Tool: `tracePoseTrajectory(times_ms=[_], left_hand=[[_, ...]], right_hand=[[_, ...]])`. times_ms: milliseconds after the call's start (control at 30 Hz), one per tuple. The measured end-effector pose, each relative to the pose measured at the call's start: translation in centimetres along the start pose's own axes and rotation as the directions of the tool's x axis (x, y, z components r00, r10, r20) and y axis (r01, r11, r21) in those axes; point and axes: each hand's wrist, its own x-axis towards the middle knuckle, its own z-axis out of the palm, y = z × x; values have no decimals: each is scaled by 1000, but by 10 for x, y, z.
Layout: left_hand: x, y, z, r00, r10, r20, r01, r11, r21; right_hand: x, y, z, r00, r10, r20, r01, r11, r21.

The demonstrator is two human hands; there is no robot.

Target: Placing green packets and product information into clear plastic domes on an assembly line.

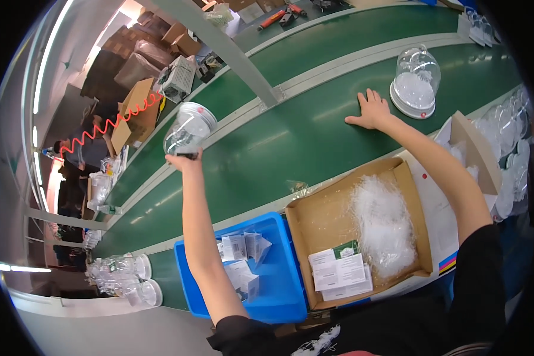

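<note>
At the far left of the green conveyor, my left hand [188,160] is closed around the top of a clear dome jar [183,137]. This jar is tipped over, its round white base pointing up and away from me. My right hand [372,111] lies with spread fingers over the green belt [291,139], holding nothing. Just right of those fingertips, a second clear dome jar [410,83] stands upright on a white base, with white filling inside.
Near me sit a blue bin [282,267] with small white packets and a cardboard tray [296,237] with printed cards and white shredded filling [382,228]. Several clear jars [124,276] lie at lower left; more jars [510,124] crowd the right. A metal post [219,47] rises beyond the belt.
</note>
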Motion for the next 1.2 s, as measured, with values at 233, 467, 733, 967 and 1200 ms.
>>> tracePoseTrajectory(times_ms=[233,467,733,967,1200], left_hand=[[19,-51,101,951,1,-309,-75,971,-227],[100,-35,107,913,400,-73,-366,887,282],[72,-58,119,992,-125,8,105,865,491],[11,-79,74,928,-149,341,-185,611,769],[-163,-84,27,661,-247,708,-524,523,672]], right_hand=[[2,1,-3,983,76,170,-68,996,-51],[1,-29,-10,988,-25,153,23,1000,14],[-3,-28,-10,983,5,182,-6,1000,6],[-6,-40,-7,984,3,180,-3,1000,1],[-10,-35,-2,987,28,159,-23,999,-32]])
